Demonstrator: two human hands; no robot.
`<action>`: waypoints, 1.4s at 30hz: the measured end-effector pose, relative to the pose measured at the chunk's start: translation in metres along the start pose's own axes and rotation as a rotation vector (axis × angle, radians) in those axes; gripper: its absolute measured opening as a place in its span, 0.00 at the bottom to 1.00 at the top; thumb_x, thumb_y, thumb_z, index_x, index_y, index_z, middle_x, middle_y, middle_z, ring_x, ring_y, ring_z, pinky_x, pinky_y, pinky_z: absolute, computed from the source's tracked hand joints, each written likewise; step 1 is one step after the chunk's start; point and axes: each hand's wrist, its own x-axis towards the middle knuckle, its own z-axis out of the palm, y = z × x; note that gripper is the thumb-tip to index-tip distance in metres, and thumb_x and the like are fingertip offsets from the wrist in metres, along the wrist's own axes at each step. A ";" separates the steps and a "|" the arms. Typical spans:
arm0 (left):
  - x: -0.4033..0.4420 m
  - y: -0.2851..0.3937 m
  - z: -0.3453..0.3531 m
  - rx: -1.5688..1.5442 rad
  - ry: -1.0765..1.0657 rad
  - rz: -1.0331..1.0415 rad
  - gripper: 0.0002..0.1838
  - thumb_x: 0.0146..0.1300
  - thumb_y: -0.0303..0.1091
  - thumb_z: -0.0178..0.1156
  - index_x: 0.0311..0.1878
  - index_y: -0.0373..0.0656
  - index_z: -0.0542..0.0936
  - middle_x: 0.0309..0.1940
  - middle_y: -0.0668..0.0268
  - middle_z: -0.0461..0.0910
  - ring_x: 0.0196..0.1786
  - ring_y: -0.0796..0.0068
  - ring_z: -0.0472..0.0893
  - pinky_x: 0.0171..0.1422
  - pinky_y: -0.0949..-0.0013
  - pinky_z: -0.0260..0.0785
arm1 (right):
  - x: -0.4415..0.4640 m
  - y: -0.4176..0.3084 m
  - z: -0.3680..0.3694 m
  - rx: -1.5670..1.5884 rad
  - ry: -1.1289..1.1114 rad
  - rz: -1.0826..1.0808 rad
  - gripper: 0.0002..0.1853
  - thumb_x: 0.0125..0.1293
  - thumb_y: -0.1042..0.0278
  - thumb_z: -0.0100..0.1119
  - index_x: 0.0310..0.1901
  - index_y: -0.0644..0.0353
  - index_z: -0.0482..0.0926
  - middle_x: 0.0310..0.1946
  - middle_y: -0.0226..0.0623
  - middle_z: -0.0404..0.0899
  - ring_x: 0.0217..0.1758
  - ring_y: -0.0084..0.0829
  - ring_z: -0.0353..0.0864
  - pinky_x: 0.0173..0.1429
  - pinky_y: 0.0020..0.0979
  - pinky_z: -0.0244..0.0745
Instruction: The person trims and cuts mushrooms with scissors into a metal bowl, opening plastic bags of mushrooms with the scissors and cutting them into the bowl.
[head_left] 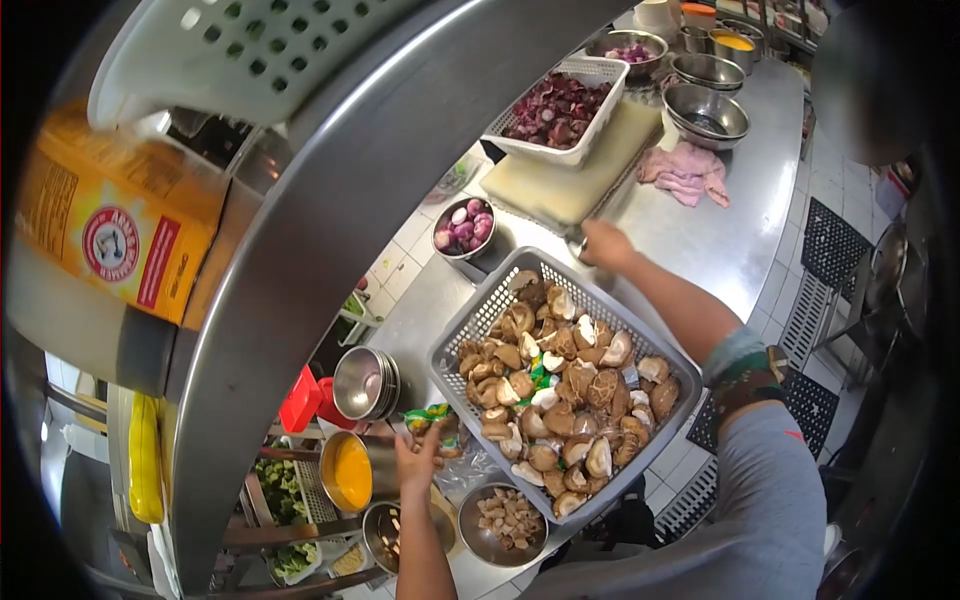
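A grey perforated basket point(448, 345) full of brown mushrooms point(575, 395) stands between my hands. Beyond its far right corner, my right hand point(605, 245) is closed around a dark handle near the edge of a pale cutting board point(600, 165). My left hand point(418, 460) is at the basket's left, by a green and yellow packet point(430, 415) and clear plastic; its fingers are partly spread, and whether they touch the packet is unclear. Near that hand are a bowl of chopped pieces point(505, 522) and a bowl of orange liquid point(350, 473).
A white basket of chopped red onions point(560, 112) rests on the board. A bowl of peeled onions point(464, 228), stacked metal bowls point(365, 383) and a pink cloth point(687, 172) lie around. A steel shelf edge point(290, 190) crosses the left side, holding an orange box point(115, 225).
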 end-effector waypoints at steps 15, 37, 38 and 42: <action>-0.058 0.054 -0.039 -0.358 0.034 0.361 0.16 0.61 0.29 0.62 0.52 0.35 0.76 0.45 0.63 0.80 0.46 0.75 0.79 0.51 0.72 0.71 | -0.203 -0.111 -0.141 0.919 -0.224 -0.013 0.28 0.46 0.49 0.76 0.40 0.61 0.76 0.33 0.32 0.77 0.36 0.23 0.76 0.42 0.26 0.73; -0.144 -0.032 0.062 -0.392 -0.446 -0.044 0.08 0.71 0.36 0.51 0.40 0.42 0.73 0.30 0.69 0.77 0.28 0.81 0.74 0.34 0.77 0.68 | -0.426 -0.165 -0.040 1.305 -0.931 0.399 0.36 0.55 0.36 0.65 0.49 0.65 0.74 0.41 0.35 0.78 0.43 0.25 0.77 0.51 0.27 0.73; -0.146 -0.037 0.066 -0.394 -0.447 -0.049 0.08 0.71 0.36 0.51 0.40 0.42 0.73 0.30 0.69 0.77 0.28 0.81 0.74 0.34 0.77 0.68 | -0.422 -0.168 -0.038 1.303 -0.933 0.405 0.36 0.55 0.36 0.65 0.49 0.65 0.74 0.41 0.35 0.78 0.43 0.25 0.77 0.51 0.27 0.73; -0.151 -0.053 0.079 -0.274 -0.286 0.153 0.12 0.73 0.37 0.46 0.38 0.38 0.72 0.26 0.67 0.75 0.26 0.81 0.72 0.30 0.74 0.64 | -0.414 -0.180 -0.024 1.332 -0.893 0.347 0.33 0.55 0.36 0.65 0.45 0.63 0.75 0.34 0.30 0.75 0.37 0.21 0.74 0.44 0.23 0.72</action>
